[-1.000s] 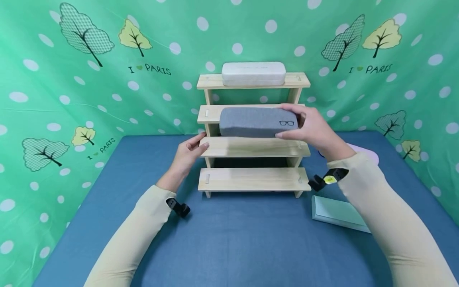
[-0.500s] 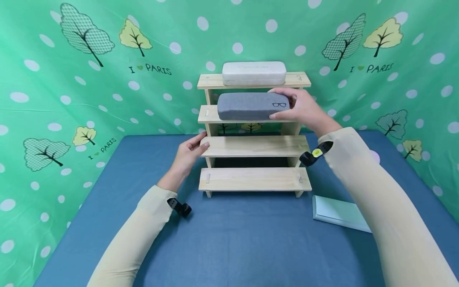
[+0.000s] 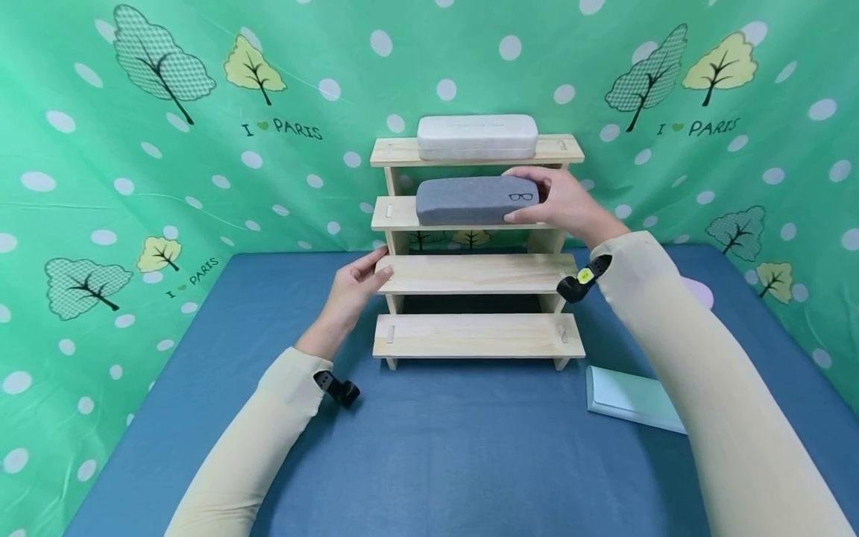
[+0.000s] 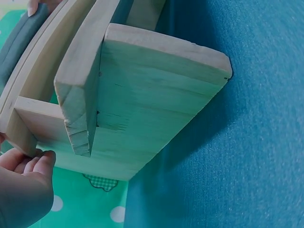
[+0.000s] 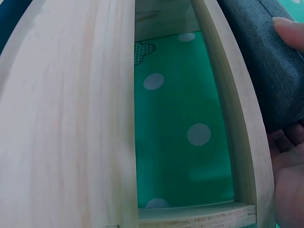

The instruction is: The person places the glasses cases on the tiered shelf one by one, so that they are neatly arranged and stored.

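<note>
A grey fabric glasses case (image 3: 463, 201) with a spectacles drawing lies along the second tier from the top of a stepped wooden shelf (image 3: 476, 274). My right hand (image 3: 567, 203) grips its right end, thumb in front and fingers over the top and back. In the right wrist view the case (image 5: 266, 61) sits right at the board's edge, with the thumb pressing its side. My left hand (image 3: 349, 291) holds the left end of the tier below; in the left wrist view its fingers (image 4: 43, 164) curl at the wooden end. A white glasses case (image 3: 476, 137) rests on the top tier.
A pale turquoise flat case (image 3: 631, 399) lies on the blue table (image 3: 470, 447) at the right, partly behind the right sleeve. Beyond that forearm a lilac object (image 3: 699, 292) shows in part. A green printed cloth (image 3: 335, 60) hangs behind the shelf.
My right hand has raised the grey glasses case from in front of the shelf onto the second tier, then shifted it slightly right and down. The left hand keeps its place.
</note>
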The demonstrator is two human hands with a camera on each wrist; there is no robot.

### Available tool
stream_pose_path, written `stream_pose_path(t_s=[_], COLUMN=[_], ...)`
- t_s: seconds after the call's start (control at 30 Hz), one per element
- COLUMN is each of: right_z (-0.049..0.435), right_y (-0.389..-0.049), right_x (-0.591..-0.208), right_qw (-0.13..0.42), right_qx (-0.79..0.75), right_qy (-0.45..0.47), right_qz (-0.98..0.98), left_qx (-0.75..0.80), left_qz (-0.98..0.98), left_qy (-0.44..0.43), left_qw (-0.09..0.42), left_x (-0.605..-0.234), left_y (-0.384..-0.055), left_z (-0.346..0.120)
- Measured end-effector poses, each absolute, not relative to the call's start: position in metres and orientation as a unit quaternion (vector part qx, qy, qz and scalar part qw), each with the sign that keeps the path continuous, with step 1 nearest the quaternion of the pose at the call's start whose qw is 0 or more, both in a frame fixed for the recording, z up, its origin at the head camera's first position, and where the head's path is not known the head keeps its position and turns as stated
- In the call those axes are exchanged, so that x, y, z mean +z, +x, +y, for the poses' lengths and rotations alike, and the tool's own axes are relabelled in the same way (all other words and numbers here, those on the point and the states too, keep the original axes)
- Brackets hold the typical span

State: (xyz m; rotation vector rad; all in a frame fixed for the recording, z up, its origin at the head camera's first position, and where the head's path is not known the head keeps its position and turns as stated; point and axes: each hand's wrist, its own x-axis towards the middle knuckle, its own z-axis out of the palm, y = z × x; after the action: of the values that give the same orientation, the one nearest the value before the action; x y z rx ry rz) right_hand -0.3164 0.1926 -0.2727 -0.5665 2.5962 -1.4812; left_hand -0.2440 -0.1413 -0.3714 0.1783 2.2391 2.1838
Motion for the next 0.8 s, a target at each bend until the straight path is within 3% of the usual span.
stream_pose_path(t_s=[0.3, 0.8], right_z=[0.1943, 0.1981], right_y=[-0.3184, -0.3207], right_x=[-0.2712, -0.2633], right_qw=[0.049, 0.111], right_qx=[-0.482, -0.461], right_qy=[-0.165, -0.166], right_qz=[0.859, 0.865], left_qx=[0.692, 0.693], left_qz=[0.720, 0.719], left_qy=[0.059, 0.057], left_qw=[0.000, -0.004], left_x=[-0.3814, -0.3833], left_y=[-0.2520, -0.2538], left_z=[-0.1434, -0.1423])
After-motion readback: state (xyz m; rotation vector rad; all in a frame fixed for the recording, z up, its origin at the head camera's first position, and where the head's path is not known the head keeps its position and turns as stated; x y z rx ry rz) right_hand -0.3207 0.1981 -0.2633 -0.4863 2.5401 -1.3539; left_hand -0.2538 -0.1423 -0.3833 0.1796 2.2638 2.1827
